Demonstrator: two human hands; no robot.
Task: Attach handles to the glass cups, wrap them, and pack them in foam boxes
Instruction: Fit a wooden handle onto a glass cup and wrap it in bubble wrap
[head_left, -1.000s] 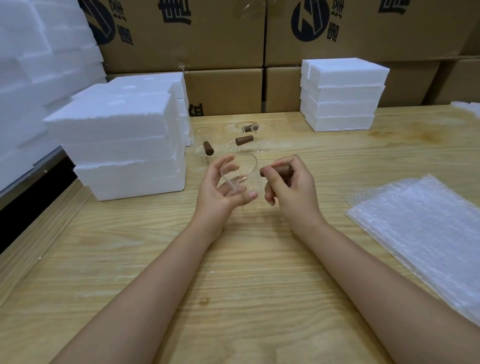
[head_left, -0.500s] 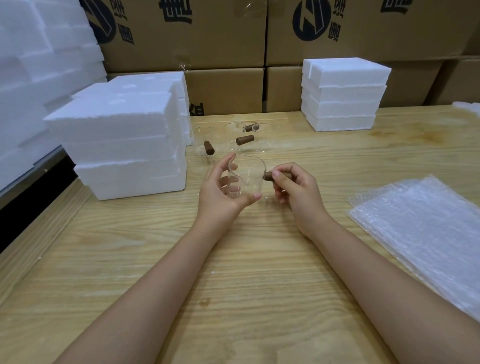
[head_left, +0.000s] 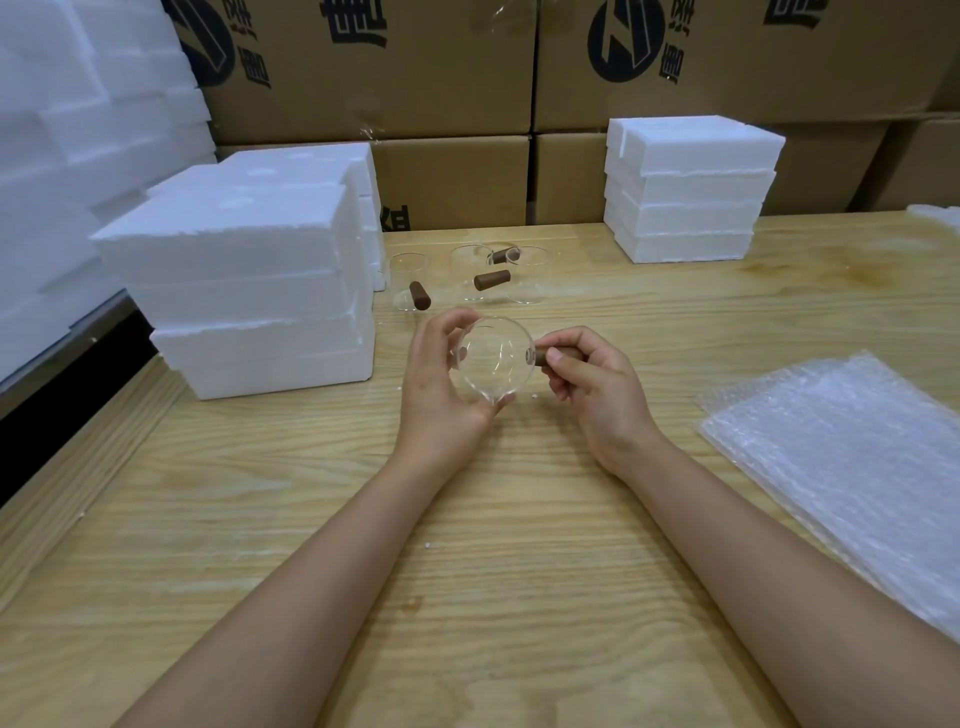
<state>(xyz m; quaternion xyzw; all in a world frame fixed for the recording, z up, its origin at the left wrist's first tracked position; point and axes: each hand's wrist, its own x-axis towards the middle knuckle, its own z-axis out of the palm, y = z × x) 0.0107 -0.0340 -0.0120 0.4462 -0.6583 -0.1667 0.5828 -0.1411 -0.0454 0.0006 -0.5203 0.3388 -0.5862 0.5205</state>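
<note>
Fingers of the left hand (head_left: 441, 384) curl round the glass cup (head_left: 493, 361) held above the near-centre table (head_left: 467, 571); the right hand (head_left: 587, 382) pinches the brown handle (head_left: 545, 356) against its right side. Misaligned pressure could slip the handle or crack glass.

- Clear glass cup (head_left: 493, 364): tipped, mouth toward the camera, held by the left hand (head_left: 441, 387) above the bench's middle.
- Brown handle (head_left: 563, 355): level, its end against the cup's right side, pinched by the right hand (head_left: 597, 387).
- White foam boxes (head_left: 249, 291): stacked at the left edge.
</note>
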